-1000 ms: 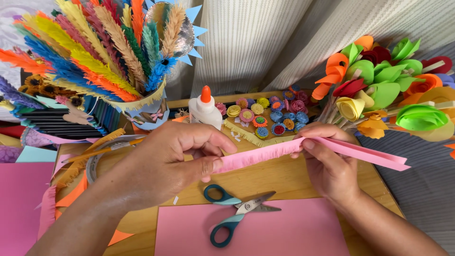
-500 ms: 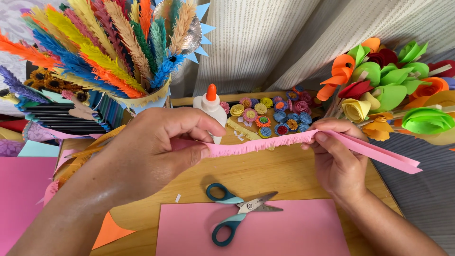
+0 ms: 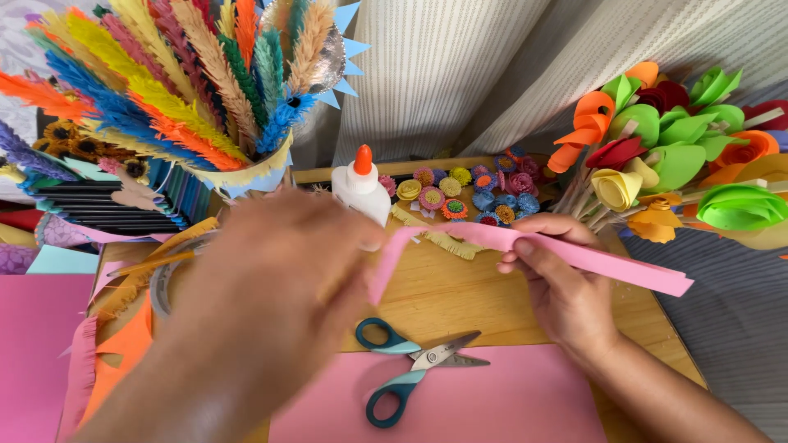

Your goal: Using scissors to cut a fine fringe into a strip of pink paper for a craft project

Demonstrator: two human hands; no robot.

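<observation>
- Two hands of yours work one long pink paper strip (image 3: 525, 246), flat and thin, which hangs in the air above the middle of the wooden counter (image 3: 460, 295).
- Your right hand (image 3: 558, 283) pinches the strip between thumb and fingers, and the strip's right end juts past it to a square-cut tip.
- Your left hand (image 3: 279, 287) is blurred; it closes on the strip's left end, where the paper bends downward, though the exact grip cannot be told.
- Near you, on a smooth pink paper sheet (image 3: 509, 402), lie scissors (image 3: 414, 365) with teal loop handles and steel blades slightly parted.
- Farther back stands a white glue bottle (image 3: 361, 190) with an orange cone cap, just left of a cluster of small rolled paper rosettes (image 3: 468, 193) in yellow, blue, pink and red.
- At far left, feathery fringed paper plumes (image 3: 164, 82) fan out in many colours.
- At far right, curled paper flowers (image 3: 665, 143) in green, orange, red and yellow make a bunch.
- A fringed yellow strip (image 3: 439, 238) lies on the counter beneath the pink one.
</observation>
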